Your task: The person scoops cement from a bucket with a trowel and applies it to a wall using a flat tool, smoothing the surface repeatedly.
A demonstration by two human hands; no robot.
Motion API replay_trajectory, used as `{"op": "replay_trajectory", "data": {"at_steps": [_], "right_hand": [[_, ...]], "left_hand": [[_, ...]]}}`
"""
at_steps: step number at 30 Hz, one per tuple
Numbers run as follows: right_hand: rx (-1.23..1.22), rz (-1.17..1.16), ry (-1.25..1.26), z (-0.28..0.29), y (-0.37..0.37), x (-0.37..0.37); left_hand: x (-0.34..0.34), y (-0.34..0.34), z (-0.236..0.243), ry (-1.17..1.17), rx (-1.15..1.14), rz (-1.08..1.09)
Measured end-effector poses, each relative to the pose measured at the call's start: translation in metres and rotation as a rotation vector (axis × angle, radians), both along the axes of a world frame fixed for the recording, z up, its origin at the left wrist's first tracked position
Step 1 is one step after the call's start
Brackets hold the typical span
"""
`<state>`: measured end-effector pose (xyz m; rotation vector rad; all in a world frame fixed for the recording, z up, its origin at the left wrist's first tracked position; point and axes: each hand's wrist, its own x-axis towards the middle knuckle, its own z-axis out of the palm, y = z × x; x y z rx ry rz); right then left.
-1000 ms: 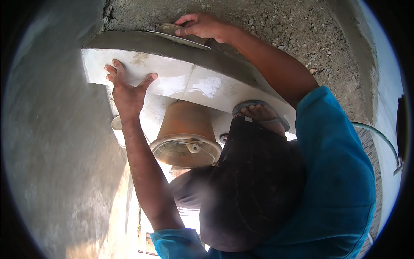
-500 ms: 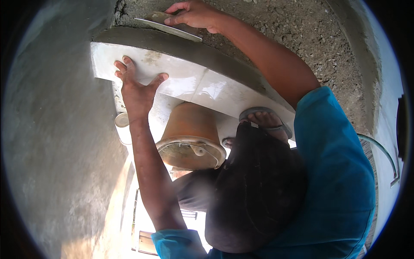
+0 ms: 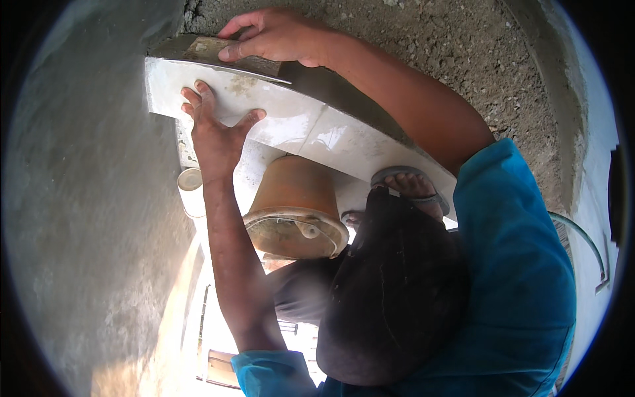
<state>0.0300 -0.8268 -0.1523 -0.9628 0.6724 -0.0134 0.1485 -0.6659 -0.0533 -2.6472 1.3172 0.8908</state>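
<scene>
My left hand point(image 3: 217, 139) lies with fingers and thumb spread on a glossy white tile point(image 3: 281, 126) facing the step edge. My right hand point(image 3: 281, 40) pinches a thin, flat rectangular plate point(image 3: 206, 49), stained brown-grey, with a pale straight edge. That plate lies over the far left end of the tile's top edge, on a strip of smooth grey mortar point(image 3: 344, 99). Whether the plate is a trowel or a cut tile I cannot tell. A wet brownish smear marks the tile beside my left fingers.
Below the tiles a brown bucket point(image 3: 291, 188) leans with its mouth toward me, next to a white cylindrical container point(image 3: 192, 192). My sandalled foot point(image 3: 413, 185) stands by the tiles. Rough concrete point(image 3: 450, 59) spreads beyond; a grey wall point(image 3: 92, 198) rises at left. A green hose point(image 3: 585, 238) hangs at right.
My right hand has drawn the plate nearer and leftward, from above the mortar strip onto the tile's top edge. My left hand stays spread on the tile; the view has shifted slightly.
</scene>
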Motion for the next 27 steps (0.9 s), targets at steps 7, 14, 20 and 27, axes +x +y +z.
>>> {"op": "replay_trajectory", "data": {"at_steps": [7,14,20,27], "right_hand": [[0.133,-0.171,0.045,-0.015,-0.039,0.017],[-0.01,-0.066,0.158,-0.065,-0.034,0.036],[-0.127,-0.02,0.141,-0.064,-0.031,0.056],[-0.045,-0.046,0.035,-0.002,-0.036,0.064]], "left_hand": [[0.0,0.0,0.001,0.006,0.011,0.014],[0.003,0.001,-0.001,0.012,0.035,0.023],[0.001,0.004,-0.003,0.008,-0.047,-0.003],[0.0,0.001,0.0,0.011,-0.044,-0.01]]}}
